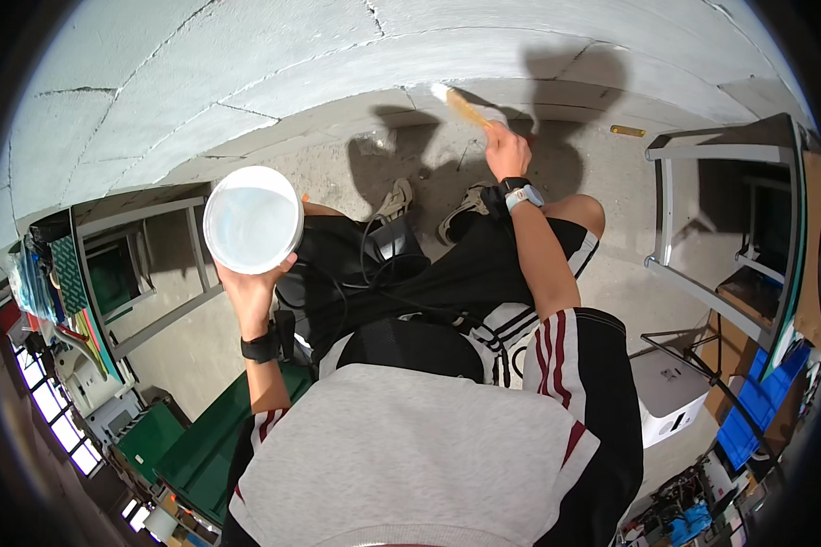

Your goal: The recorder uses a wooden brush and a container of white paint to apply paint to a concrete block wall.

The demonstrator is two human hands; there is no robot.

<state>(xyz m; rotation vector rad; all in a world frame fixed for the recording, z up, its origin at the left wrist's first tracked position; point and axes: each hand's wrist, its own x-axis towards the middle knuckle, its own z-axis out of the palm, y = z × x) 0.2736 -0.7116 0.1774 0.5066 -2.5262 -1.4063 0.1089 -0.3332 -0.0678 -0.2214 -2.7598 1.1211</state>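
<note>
My left hand (248, 290) grips a round white plastic tub (255, 263) from below and the side. Inside the tub is a smooth pale, whitish layer that looks like paint. My right hand (508, 153) is closed round the handle of a paintbrush (466, 108), its arm stretched forward. The brush's white-coated bristles point at the lower part of the block wall (292, 68) and seem to touch it. Much of this wall is white, with dark joints and cracks; a strip near the floor looks greyer.
Metal-framed tables stand at the left (146, 273) and the right (716, 153). A yellow spirit level (628, 131) lies by the wall's foot. Behind me are a green bench (219, 438) and a white box-shaped appliance (670, 392). Black cables (365, 283) run across my lap.
</note>
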